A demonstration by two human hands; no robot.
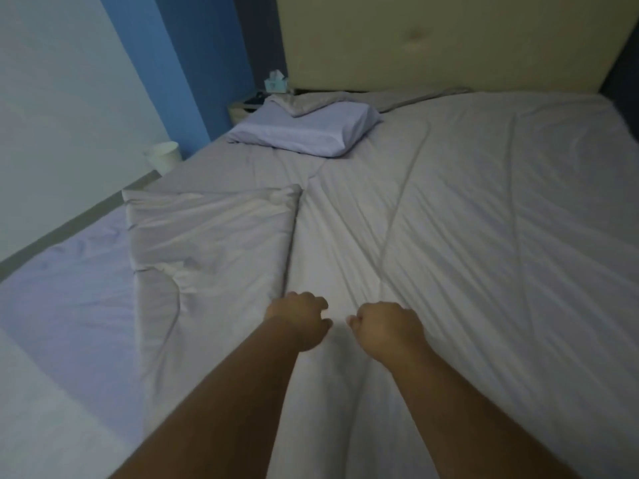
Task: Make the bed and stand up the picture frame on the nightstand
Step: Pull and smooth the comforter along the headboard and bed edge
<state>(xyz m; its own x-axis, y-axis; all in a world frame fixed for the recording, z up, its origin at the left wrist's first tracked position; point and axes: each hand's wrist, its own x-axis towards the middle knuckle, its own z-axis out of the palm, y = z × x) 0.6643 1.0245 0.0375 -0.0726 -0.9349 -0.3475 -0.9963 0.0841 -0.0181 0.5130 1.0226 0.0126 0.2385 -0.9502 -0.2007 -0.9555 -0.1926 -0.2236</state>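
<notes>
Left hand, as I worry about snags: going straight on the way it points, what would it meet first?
Likely only the flat comforter; the left hand aims past the right hand toward the headboard, though depth is unclear.

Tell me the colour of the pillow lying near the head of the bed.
The pillow is a plain pale lavender-blue with no pattern, seen best in the head view.

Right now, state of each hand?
Left hand: fingers curled over the duvet; grip cannot be told.
Right hand: fingers curled too; grip cannot be told.
</notes>
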